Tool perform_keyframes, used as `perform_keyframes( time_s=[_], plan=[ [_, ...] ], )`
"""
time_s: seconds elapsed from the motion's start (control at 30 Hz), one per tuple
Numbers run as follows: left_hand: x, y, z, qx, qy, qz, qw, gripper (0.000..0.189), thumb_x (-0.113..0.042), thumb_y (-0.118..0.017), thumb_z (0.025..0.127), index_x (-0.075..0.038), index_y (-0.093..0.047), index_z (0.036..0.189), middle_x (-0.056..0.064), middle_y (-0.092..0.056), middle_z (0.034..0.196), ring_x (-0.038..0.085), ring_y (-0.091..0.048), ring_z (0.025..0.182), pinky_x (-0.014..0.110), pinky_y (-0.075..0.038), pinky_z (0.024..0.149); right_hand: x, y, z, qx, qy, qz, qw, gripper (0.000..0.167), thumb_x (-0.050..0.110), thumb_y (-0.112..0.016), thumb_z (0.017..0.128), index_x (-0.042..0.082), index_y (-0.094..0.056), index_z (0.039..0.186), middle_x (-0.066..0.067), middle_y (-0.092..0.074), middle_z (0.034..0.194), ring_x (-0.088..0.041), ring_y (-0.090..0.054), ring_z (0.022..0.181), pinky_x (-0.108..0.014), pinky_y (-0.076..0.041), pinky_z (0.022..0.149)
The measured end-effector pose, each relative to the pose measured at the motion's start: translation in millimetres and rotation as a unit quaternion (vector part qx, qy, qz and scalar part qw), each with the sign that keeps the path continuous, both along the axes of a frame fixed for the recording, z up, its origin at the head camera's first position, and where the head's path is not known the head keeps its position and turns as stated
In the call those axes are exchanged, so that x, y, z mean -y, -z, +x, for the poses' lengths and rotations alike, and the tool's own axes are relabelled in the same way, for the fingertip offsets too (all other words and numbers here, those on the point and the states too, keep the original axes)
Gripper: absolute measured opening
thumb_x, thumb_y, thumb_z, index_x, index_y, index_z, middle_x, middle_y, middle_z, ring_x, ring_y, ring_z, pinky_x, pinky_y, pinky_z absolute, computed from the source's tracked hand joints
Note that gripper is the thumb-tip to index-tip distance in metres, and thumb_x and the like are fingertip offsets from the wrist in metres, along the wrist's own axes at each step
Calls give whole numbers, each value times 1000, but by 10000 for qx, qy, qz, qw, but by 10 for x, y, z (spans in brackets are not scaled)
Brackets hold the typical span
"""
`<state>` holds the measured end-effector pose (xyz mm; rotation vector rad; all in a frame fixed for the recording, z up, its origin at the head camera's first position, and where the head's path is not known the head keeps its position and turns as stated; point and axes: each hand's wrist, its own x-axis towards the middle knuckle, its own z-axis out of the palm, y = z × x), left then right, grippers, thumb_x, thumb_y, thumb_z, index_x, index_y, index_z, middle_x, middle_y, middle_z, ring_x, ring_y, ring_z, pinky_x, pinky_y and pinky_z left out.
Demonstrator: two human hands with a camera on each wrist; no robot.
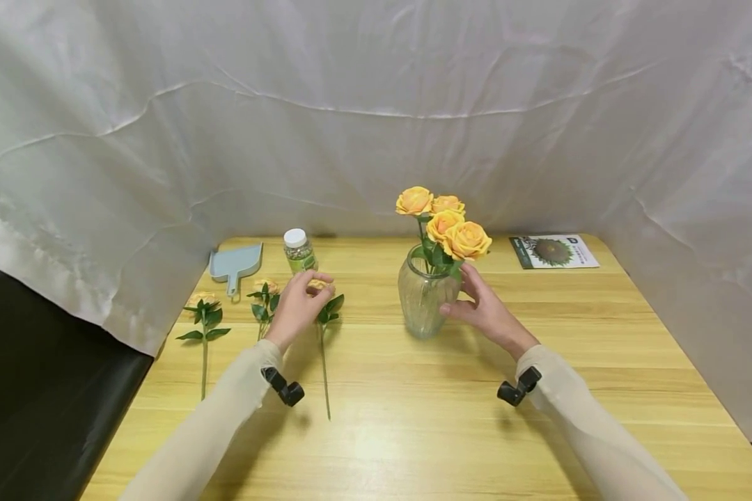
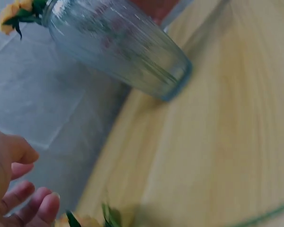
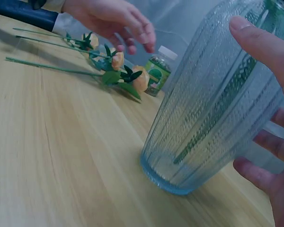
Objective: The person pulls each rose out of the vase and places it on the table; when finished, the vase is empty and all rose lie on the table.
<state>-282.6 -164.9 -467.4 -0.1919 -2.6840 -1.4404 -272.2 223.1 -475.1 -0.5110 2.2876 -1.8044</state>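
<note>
Left of centre, my nearer left hand [image 1: 297, 307] hangs empty, fingers loose, by the bloom of a green-stemmed yellow rose [image 1: 333, 306], stem pointing bottomward; my right hand [image 1: 481, 306] holds the clear ribbed-glass vase [image 1: 423, 305].

Glare whitens the near tabletop [image 1: 376, 445]; both wrist views are dimmer and bluish, the left blurred.
</note>
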Motion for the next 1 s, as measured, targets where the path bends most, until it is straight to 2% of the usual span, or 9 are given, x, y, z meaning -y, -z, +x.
perform_keyframes(
  time_s=[0.17, 0.33, 0.43, 0.5, 0.6, 0.7, 0.87, 1.0],
  plan=[
    [-238, -172, -86, -497, 569, 561, 9956, 25, -27, -69, 110, -17, -71, 132, 8, -61, 145, 30, -67, 126, 52, -59, 107, 39, -37, -4, -130, -78, -93, 9998, 103, 19, -77, 104, 21, -4, 177, -16, -8, 183, -50, -26, 164, -66, -39, 126],
    [-557, -289, -153, -1063, 1182, 1142, 9807, 29, -22, -71, 108, -10, -70, 134, 6, -62, 149, 27, -62, 130, 51, -56, 110, 33, -35, -17, -217, -90, -100, 9997, 103, 13, -77, 103, 17, -5, 176, -17, -7, 183, -44, -14, 168, -66, -32, 129],
    [-747, -362, -178, -1250, 1506, 1363, 9711, 29, -19, -71, 107, -9, -69, 134, 6, -62, 150, 25, -61, 132, 49, -56, 111, 26, -32, -28, -253, -120, -94, 9996, 102, 12, -77, 103, 17, -7, 176, -18, -8, 183, -45, -15, 168, -63, -33, 129],
    [-859, -416, -197, -1307, 1661, 1431, 9669, 30, -19, -71, 107, -8, -69, 135, 5, -61, 151, 23, -60, 134, 47, -56, 112, 26, -30, -38, -315, -172, -111, 9993, 99, 12, -77, 102, 19, -11, 175, -16, -15, 182, -44, -20, 167, -56, -39, 128],
    [-1003, -496, -229, -1351, 1801, 1482, 9630, 29, -18, -71, 108, -9, -69, 135, 6, -61, 152, 23, -60, 135, 45, -57, 112, 39, -38, -50, -428, -224, -225, 9986, 91, 8, -78, 101, 23, -23, 172, -13, -31, 178, -41, -32, 163, -36, -51, 120],
    [-1112, -559, -268, -1325, 1864, 1558, 9609, 30, -19, -70, 108, -10, -68, 137, 6, -61, 150, 23, -60, 135, 43, -57, 113, 47, -43, -50, -473, -253, -299, 9981, 89, 7, -78, 101, 26, -26, 170, -12, -37, 175, -39, -36, 161, -21, -53, 112],
    [-1240, -622, -339, -1166, 2026, 1744, 9565, 32, -21, -69, 110, -10, -67, 140, 6, -66, 146, 22, -62, 136, 41, -56, 115, 53, -46, -43, -485, -238, -318, 9980, 90, 7, -78, 101, 26, -24, 171, -12, -37, 175, -39, -35, 161, -18, -53, 111],
    [-1302, -643, -378, -998, 2170, 1696, 9561, 33, -20, -66, 111, -10, -66, 142, 8, -69, 144, 22, -63, 136, 41, -56, 116, 49, -45, -40, -421, -201, -239, 9986, 92, 10, -77, 102, 27, -22, 173, -10, -34, 176, -39, -33, 163, -18, -51, 111]
  ],
)
